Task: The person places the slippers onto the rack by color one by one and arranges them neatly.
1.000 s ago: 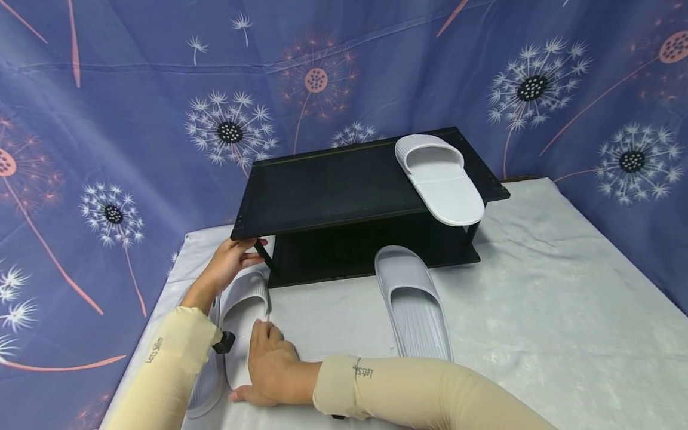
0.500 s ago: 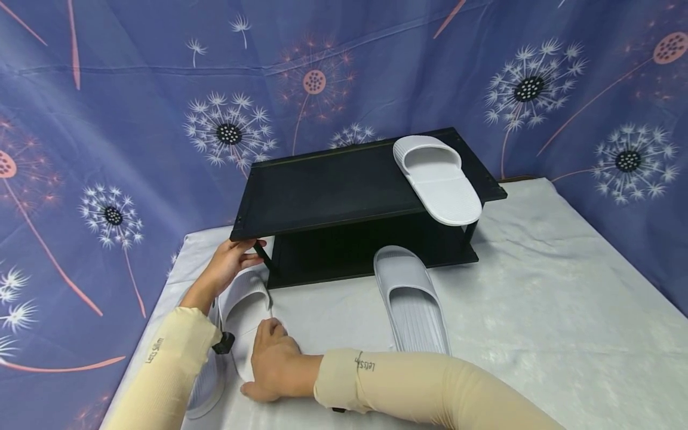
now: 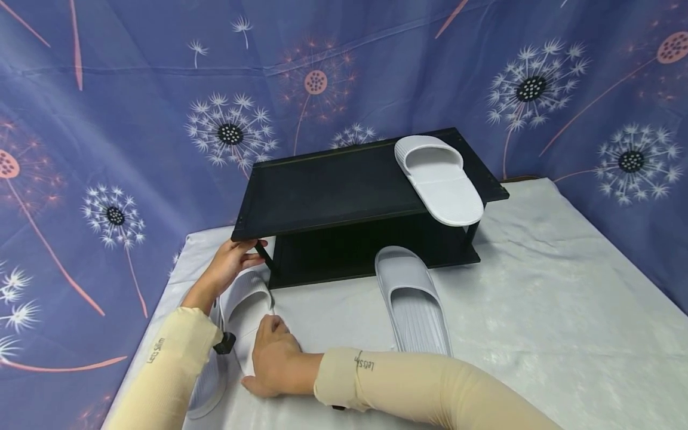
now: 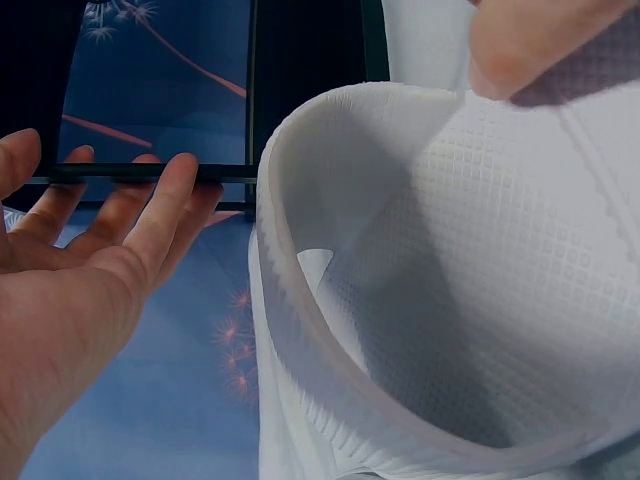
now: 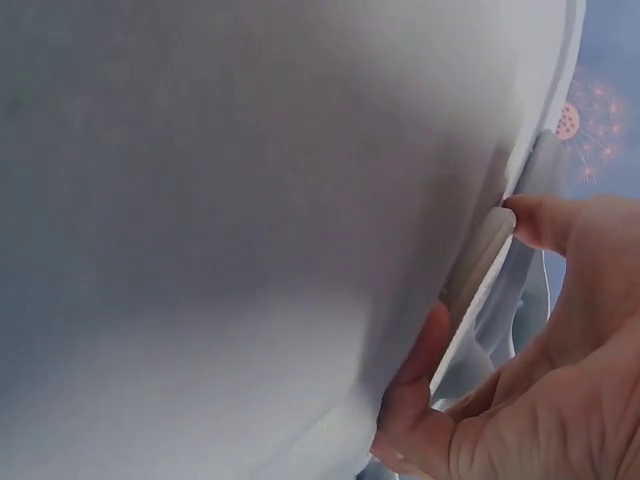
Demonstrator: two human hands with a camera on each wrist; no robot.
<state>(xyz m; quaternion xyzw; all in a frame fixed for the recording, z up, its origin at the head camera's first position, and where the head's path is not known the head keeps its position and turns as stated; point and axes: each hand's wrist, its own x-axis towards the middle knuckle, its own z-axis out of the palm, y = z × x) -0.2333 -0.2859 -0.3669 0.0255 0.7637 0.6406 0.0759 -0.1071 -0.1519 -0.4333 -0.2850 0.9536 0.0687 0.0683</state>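
Observation:
My left hand [image 3: 228, 263] is at the left post [image 3: 264, 255] of a black two-tier shoe rack [image 3: 322, 191]. Its fingers [image 4: 170, 205] lie fairly straight along and behind the post, touching it. In front of the rack's left end lies a white slipper [image 3: 249, 295], toe toward the rack; the left wrist view shows its ribbed strap [image 4: 330, 350] close up. The right hand [image 3: 276, 358] grips this slipper's heel, with thumb and fingers on its edges in the right wrist view, where the heel [image 5: 480, 260] shows nearly edge-on. Part of the sole is hidden behind that hand.
Another white slipper [image 3: 441, 179] sits on the rack's top right, its heel overhanging the front edge. A grey slipper [image 3: 414, 304] lies before the rack, partly behind the right sleeve. Another pale slipper [image 3: 206, 388] is under the left forearm. A patterned blue curtain [image 3: 344, 71] hangs behind.
The right hand has shifted slightly right and toward the rack, swinging the white slipper's heel rightward. My left hand has stayed at the rack's post.

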